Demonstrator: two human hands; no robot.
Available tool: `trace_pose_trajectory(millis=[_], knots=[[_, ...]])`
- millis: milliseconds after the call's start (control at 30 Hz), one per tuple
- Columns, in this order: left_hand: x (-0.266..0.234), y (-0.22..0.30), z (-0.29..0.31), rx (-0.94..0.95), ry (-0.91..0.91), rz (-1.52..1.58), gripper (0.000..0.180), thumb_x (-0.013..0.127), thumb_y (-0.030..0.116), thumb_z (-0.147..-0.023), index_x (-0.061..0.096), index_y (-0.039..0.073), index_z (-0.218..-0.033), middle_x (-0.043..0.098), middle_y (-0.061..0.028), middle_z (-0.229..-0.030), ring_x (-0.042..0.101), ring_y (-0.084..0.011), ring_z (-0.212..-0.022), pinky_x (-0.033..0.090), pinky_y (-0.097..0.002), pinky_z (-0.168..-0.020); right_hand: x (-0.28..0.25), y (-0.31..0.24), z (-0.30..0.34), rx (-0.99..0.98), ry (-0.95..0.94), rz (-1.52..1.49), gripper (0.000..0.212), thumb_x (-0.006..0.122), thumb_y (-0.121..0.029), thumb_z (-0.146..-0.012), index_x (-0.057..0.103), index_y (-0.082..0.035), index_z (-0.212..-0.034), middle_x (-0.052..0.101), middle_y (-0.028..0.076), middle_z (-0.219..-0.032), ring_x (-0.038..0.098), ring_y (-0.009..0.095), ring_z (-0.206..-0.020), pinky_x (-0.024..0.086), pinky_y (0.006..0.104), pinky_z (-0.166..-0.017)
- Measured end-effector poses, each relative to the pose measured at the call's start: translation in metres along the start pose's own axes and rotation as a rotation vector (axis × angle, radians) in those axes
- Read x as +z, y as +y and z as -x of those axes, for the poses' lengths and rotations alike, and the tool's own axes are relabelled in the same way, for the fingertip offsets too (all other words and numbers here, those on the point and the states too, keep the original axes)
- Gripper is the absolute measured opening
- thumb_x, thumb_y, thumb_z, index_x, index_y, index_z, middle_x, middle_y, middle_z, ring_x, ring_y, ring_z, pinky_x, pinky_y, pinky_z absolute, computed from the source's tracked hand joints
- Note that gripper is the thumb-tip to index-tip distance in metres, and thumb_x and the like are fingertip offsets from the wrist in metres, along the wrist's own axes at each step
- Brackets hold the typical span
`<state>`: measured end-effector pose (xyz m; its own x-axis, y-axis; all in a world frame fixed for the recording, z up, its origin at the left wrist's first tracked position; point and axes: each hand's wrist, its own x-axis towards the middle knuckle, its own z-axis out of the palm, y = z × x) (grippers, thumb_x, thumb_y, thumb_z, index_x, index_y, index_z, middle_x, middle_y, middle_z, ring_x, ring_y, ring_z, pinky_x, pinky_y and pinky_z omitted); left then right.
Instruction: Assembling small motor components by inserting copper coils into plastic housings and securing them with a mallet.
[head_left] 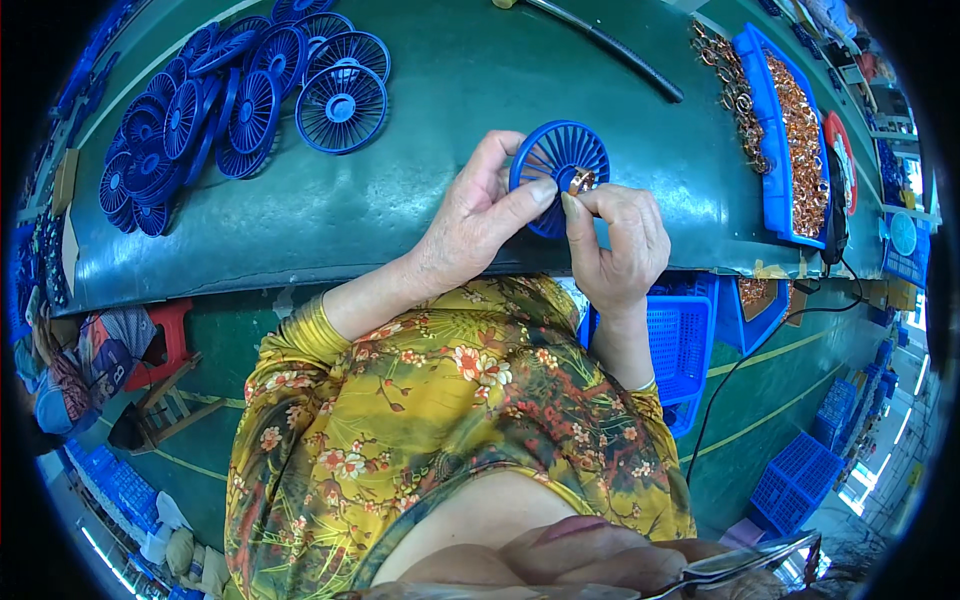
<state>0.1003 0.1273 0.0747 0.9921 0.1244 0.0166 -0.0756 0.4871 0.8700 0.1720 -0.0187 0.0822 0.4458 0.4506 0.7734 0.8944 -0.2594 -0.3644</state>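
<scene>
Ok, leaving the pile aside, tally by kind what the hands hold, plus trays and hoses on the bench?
Blue grille: 1, in the left hand
Copper ring: 1, pinched by the right hand
Blue tray of copper parts: 1
Black hose: 1
Total: 4
</scene>
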Motion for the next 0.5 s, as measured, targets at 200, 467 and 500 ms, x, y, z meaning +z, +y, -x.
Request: trace_pose_trajectory(millis=[200, 467, 500], knots=[[-0.003, -0.008, -0.001, 0.025, 0.108, -0.215, 0.029, 0.053, 0.016, -0.096, 0.043, 0.000, -0.118, 0.058, -0.0056, -0.101, 0.055, -0.0083, -0.094, 0.048, -0.0263, -0.084, 0.004, 0.000, 0.003, 0.004, -0.013, -0.012, 0.018, 0.075, -0.004, -0.071, 0.059, -0.007, -0.078, 0.062, 0.006, -0.074, 0.059, 0.023, -0.063, 0.046, 0.0325, -0.056], [0.004, -0.006, 0.004, 0.082, 0.043, -0.133, 0.035, 0.053, 0.002, -0.091, 0.037, 0.002, -0.123, 0.054, -0.0064, -0.109, 0.053, -0.0096, -0.099, 0.045, -0.0271, -0.089, 0.005, 0.000, 0.003, 0.023, -0.025, 0.021, 0.017, 0.074, -0.004, -0.072, 0.059, -0.007, -0.079, 0.061, 0.006, -0.074, 0.059, 0.024, -0.064, 0.046, 0.0337, -0.055], [0.004, -0.006, 0.005, 0.071, 0.004, -0.146, 0.038, 0.053, -0.001, -0.090, 0.036, 0.003, -0.124, 0.052, -0.0059, -0.113, 0.052, -0.0107, -0.103, 0.043, -0.0279, -0.092, 0.006, 0.000, 0.003, 0.037, -0.035, 0.026, 0.017, 0.074, -0.004, -0.073, 0.059, -0.006, -0.080, 0.060, 0.007, -0.074, 0.058, 0.024, -0.064, 0.046, 0.0345, -0.055]])
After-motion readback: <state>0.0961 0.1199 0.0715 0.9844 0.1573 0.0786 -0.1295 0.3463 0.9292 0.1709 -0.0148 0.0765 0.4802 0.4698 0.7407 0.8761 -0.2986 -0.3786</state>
